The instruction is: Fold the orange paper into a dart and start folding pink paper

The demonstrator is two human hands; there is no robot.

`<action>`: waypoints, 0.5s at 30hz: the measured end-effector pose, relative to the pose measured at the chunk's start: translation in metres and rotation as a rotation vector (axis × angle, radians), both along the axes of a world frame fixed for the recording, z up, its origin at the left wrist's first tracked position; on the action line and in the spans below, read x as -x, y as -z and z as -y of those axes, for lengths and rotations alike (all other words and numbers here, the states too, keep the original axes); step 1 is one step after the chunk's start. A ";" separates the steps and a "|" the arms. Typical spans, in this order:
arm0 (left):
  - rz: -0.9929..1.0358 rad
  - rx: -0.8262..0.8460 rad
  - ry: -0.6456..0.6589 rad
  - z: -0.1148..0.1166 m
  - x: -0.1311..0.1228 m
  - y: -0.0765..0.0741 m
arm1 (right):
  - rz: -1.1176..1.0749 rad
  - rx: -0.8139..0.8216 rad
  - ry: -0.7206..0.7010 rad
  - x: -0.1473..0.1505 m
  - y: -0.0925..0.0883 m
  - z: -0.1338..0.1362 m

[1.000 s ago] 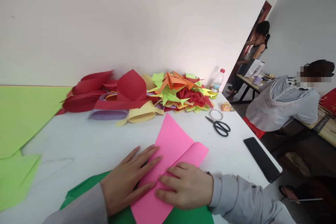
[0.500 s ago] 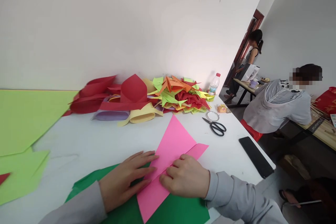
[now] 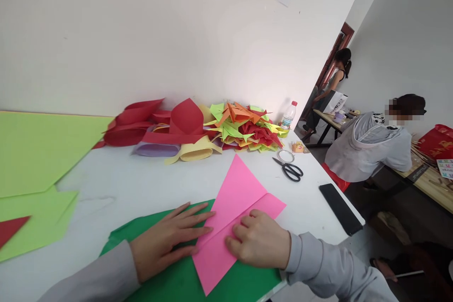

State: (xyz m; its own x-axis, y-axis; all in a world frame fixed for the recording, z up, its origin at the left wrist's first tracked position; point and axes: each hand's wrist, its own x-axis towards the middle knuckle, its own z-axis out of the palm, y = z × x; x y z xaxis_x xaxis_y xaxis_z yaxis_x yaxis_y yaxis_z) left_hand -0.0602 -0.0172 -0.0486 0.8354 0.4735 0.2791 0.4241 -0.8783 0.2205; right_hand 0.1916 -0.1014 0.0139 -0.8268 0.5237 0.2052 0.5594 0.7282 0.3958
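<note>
The folding looks part done: the pink paper (image 3: 239, 193) lies flat over the green sheet (image 3: 170, 283) at the near edge of the worktop (image 3: 152, 184); a straight line crosses it between the hands, ending at a notch in its right edge; it seems short of the raised form of the folded shapes (image 3: 244, 127) piled by the wall (image 3: 177, 33); how many folds are left, I cannot tell; the left hand (image 3: 171, 238) is spread wide and flat, its fingertips touching the paper's left edge; the right hand (image 3: 262, 240) is curled narrow, bent fingers resting on the paper below the line.
</note>
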 end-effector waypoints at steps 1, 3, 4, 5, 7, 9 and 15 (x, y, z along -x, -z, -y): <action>0.015 -0.033 0.002 0.001 0.000 0.002 | 0.016 0.009 0.010 0.000 -0.001 0.000; 0.049 -0.100 0.010 0.001 -0.001 0.008 | 0.039 0.021 0.029 0.000 -0.004 -0.001; 0.064 -0.124 0.011 0.001 -0.002 0.010 | 0.045 0.027 0.038 0.000 -0.006 -0.002; 0.075 -0.138 0.009 0.001 -0.003 0.012 | 0.048 0.038 0.040 0.001 -0.009 -0.004; 0.090 -0.133 0.000 0.001 -0.005 0.013 | 0.048 0.076 0.026 0.002 -0.014 -0.005; 0.099 -0.095 -0.006 0.003 -0.007 0.009 | 0.045 0.125 -0.005 0.003 -0.019 -0.005; 0.085 0.077 0.002 0.009 -0.009 -0.010 | 0.052 0.211 -0.039 0.005 -0.023 0.000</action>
State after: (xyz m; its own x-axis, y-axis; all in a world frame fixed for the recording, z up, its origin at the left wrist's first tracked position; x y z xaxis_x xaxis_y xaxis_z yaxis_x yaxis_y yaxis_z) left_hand -0.0508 -0.0265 -0.0391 0.8113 0.4945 0.3119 0.3994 -0.8584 0.3219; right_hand 0.1867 -0.1019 0.0365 -0.8539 0.5179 0.0508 0.5120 0.8188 0.2597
